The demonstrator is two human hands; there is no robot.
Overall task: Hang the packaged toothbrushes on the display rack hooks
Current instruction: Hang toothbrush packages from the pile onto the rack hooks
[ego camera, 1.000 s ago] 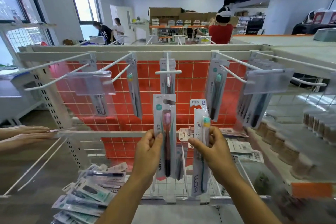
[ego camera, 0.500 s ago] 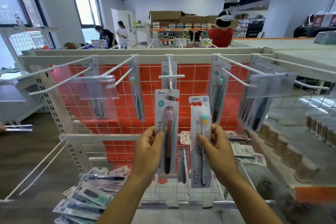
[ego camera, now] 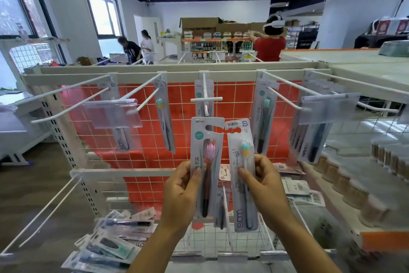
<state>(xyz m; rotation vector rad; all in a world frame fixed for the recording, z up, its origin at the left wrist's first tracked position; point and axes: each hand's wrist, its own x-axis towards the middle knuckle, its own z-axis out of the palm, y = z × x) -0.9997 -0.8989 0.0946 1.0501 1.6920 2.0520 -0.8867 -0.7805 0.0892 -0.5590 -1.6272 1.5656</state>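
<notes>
Two toothbrush packs (ego camera: 207, 162) side by side below centre hook (ego camera: 206, 100); loose packs (ego camera: 110, 248) lower left

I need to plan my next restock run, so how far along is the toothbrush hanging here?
Partly done. Several packs already hang on the upper hooks, such as the teal-brush pack. In hand: the left hand holds a pink-bristle pack and the right hand a teal-head pack, both below the centre hook, neither hung yet. Left: a loose pile of packs at lower left.

Two bare forearms, left hand (ego camera: 180, 193) and right hand (ego camera: 264, 186) ungloved, sleeveless
</notes>
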